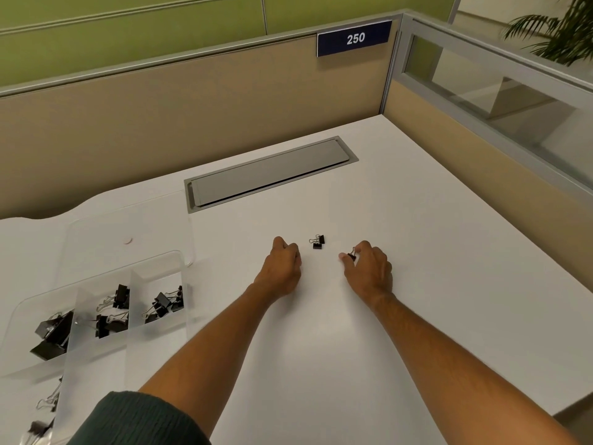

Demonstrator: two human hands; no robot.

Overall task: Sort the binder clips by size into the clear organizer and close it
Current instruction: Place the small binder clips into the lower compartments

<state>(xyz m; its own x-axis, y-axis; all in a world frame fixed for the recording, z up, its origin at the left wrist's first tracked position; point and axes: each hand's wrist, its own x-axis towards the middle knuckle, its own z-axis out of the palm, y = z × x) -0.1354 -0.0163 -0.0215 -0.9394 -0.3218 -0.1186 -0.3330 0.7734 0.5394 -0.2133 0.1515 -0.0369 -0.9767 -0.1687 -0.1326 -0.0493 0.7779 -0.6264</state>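
Two hands close in on the last loose binder clips on the white surface (417,252).

The right hand (369,271) pinches a small binder clip (352,255) between thumb and fingertips; the left hand (284,268) is curled closed, and whether it holds anything cannot be told. Two small clips (317,242) lie touching each other between the hands, toward 12 o'clock. The clear organizer (154,274) sits well apart at 9 o'clock, lid (128,226) open behind it, black clips in three compartments. Its near compartments at 7 o'clock are cut off by the frame and a green sleeve (134,419).
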